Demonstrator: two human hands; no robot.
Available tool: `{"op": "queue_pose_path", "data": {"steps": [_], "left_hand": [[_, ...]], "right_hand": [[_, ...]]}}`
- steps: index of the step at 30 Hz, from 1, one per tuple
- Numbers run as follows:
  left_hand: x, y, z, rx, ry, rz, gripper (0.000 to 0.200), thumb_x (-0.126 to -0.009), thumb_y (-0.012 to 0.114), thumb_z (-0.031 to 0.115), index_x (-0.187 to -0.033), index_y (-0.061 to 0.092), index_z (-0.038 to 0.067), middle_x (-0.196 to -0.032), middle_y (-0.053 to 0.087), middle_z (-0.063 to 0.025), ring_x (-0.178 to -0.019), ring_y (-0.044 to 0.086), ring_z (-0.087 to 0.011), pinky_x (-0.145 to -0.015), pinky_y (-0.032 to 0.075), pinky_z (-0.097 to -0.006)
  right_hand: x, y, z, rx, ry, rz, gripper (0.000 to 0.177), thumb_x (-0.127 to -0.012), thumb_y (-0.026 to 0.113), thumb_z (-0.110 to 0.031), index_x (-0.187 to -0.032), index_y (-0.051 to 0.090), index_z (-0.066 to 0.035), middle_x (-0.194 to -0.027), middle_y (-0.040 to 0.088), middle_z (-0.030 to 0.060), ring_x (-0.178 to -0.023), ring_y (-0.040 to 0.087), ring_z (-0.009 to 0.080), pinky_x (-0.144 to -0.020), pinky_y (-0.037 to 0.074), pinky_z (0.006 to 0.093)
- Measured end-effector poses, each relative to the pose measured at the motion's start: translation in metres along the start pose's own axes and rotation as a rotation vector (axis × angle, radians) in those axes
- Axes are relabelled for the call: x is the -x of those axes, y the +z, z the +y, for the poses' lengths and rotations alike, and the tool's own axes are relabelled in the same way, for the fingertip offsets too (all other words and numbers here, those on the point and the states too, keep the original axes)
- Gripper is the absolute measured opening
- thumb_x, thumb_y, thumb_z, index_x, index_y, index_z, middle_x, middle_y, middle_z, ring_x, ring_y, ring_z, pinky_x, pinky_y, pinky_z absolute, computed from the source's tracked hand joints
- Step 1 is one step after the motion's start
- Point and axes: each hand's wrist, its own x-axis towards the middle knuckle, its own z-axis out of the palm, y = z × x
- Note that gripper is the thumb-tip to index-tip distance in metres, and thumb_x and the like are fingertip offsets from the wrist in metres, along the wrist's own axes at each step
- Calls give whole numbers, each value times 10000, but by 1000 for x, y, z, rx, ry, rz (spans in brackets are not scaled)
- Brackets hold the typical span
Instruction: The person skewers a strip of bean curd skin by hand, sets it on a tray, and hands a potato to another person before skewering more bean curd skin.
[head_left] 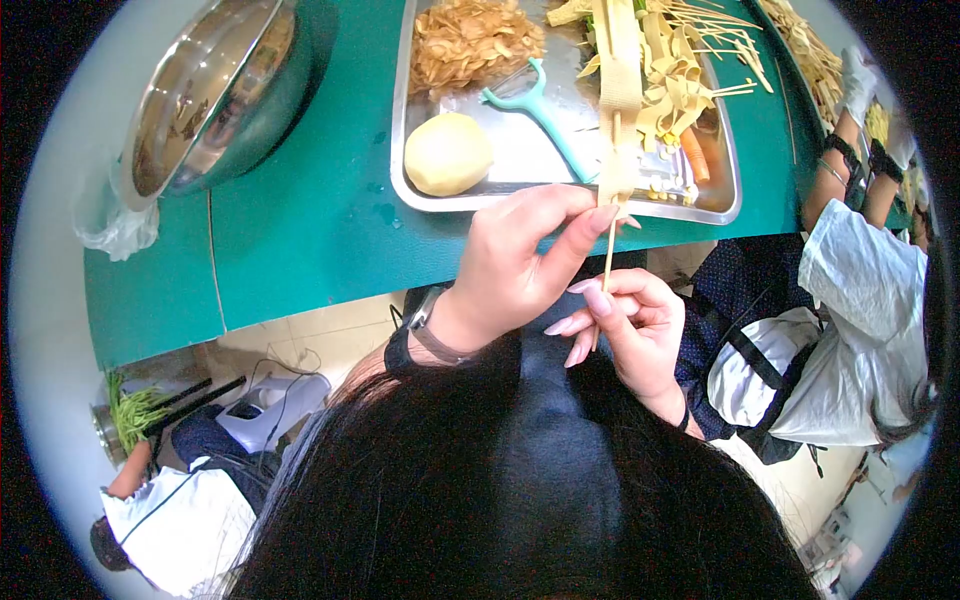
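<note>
My left hand [530,255] pinches the lower end of a long, flat, pale-yellow strip that looks like tofu skin [619,75], over the near edge of a metal tray [715,213]. A thin wooden skewer [609,255] runs up into the strip. Lower down, my right hand [640,325] grips this skewer between thumb and fingers. Inside the tray, a peeled potato [449,154] and a mint-green peeler [545,115] lie left of the strip. Skewers threaded with folded strips [668,85] are piled on its right, near a carrot piece [694,155].
Brown peelings [470,45] heap at the tray's far left. A large steel bowl [200,100] stands left on the green table [300,230], by a clear plastic bag [118,225]. A gloved co-worker [860,310] is at right; another person [180,520] is at lower left.
</note>
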Motion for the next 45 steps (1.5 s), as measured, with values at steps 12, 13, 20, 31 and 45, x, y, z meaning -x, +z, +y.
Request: {"op": "queue_pose_path", "data": {"steps": [12, 13, 20, 31, 45], "left_hand": [[-20, -7, 20, 559, -512, 25, 344, -918, 494, 229, -1058, 561, -78, -891, 648, -168, -793, 644, -208, -744, 529, -312], [-20, -8, 20, 581, -534, 15, 344, -917, 497, 230, -1059, 561, -77, -883, 649, -169, -783, 645, -207, -736, 530, -310], [-14, 2, 22, 756, -628, 73, 318, -894, 552, 227, -1013, 586, -66, -849, 651, -148, -759, 639, -174, -687, 526, -261], [-20, -7, 6, 563, -438, 128, 358, -929, 469, 253, -1098, 548, -52, -971, 632, -193, -849, 641, -225, -741, 530, -320], [-41, -21, 14, 667, -460, 260, 257, -861, 596, 137, -1031, 589, -55, -859, 654, -141, -765, 638, -162, -697, 516, -257]], "right_hand": [[-4, 2, 6, 114, 28, -4, 142, -855, 574, -49, -952, 591, 54, -732, 663, 150, -539, 612, 113, -472, 484, 201], [-5, 2, 6, 114, 22, 0, 142, -856, 574, -50, -951, 591, 54, -732, 663, 150, -535, 610, 112, -470, 483, 201], [-5, 4, 8, 119, 15, 30, 146, -861, 572, -60, -940, 587, 61, -729, 664, 151, -497, 588, 104, -439, 461, 197], [-6, -3, 9, 160, 1, 9, 142, -863, 569, -63, -930, 593, 60, -735, 667, 144, -478, 575, 93, -429, 456, 193], [-5, -4, 10, 254, -1, -38, 124, -854, 572, -47, -920, 613, 50, -735, 672, 131, -484, 588, 89, -427, 464, 193]]}}
